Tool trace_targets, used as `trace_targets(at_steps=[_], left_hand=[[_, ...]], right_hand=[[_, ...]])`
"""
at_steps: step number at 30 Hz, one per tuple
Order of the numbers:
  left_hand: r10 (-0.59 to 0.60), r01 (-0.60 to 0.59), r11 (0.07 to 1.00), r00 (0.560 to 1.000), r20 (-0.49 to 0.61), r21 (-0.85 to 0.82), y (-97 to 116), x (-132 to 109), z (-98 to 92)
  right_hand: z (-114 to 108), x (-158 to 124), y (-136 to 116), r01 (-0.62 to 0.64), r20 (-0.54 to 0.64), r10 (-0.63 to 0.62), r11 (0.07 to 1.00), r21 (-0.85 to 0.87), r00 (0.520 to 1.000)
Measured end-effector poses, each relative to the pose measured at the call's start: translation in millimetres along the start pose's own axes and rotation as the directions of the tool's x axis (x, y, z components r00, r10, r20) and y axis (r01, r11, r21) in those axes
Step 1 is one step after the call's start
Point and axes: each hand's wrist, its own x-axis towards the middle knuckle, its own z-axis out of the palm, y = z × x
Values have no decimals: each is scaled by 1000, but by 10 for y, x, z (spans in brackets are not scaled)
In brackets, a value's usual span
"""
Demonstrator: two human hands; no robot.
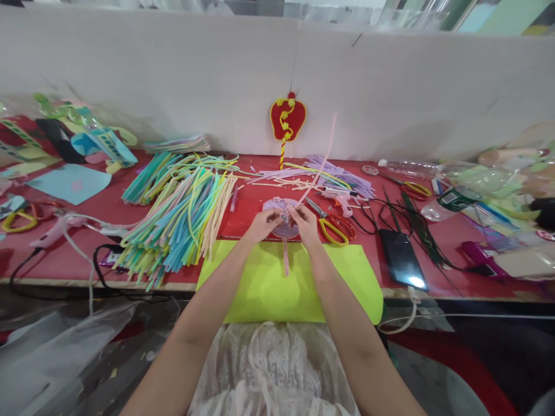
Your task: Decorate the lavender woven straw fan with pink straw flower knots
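Note:
A small purple fan-shaped craft (273, 204) lies in front of me, its fuzzy pinkish handle (285, 263) pointing toward me over a yellow-green sheet (277, 294). My left hand (261, 224) pinches at the fan's left side, thumb and fingertips near its middle. On the other side, my right hand (306, 224) has its fingers closed around a pink pipe cleaner (324, 162), whose long free end rises up and to the right. Small pale details sit on the fan's face between my fingertips, too small to make out.
Left lies a big pile of coloured pipe cleaners (173, 222), beyond it a pink glue gun (56, 228). Purple pipe cleaners (340, 176) lie behind my hands. Scissors (333, 225), another glue gun (344, 203) and a phone (401, 258) are right. A red fan (288, 120) stands against the white partition.

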Motion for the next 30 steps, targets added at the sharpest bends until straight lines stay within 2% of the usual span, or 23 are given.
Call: trace_targets(at_steps=[8, 16, 21, 25, 30], left_hand=[[-2, 2, 1000, 1000, 6, -16, 17, 0, -30], [47, -49, 997, 998, -32, -66, -13, -2, -35], [8, -11, 996, 999, -35, -86, 3, 6, -27], [-20, 16, 995, 999, -46, -94, -5, 18, -21], [-53, 50, 997, 997, -47, -66, -5, 25, -27]], right_hand=[[12, -14, -42, -50, 35, 49, 999, 20, 998], [25, -14, -50, -115, 64, 112, 993, 42, 992], [17, -2, -22, -65, 23, 64, 997, 32, 998], [7, 9, 2, -22, -28, 21, 999, -39, 999], [7, 10, 2, -8, -29, 6, 999, -51, 1000]])
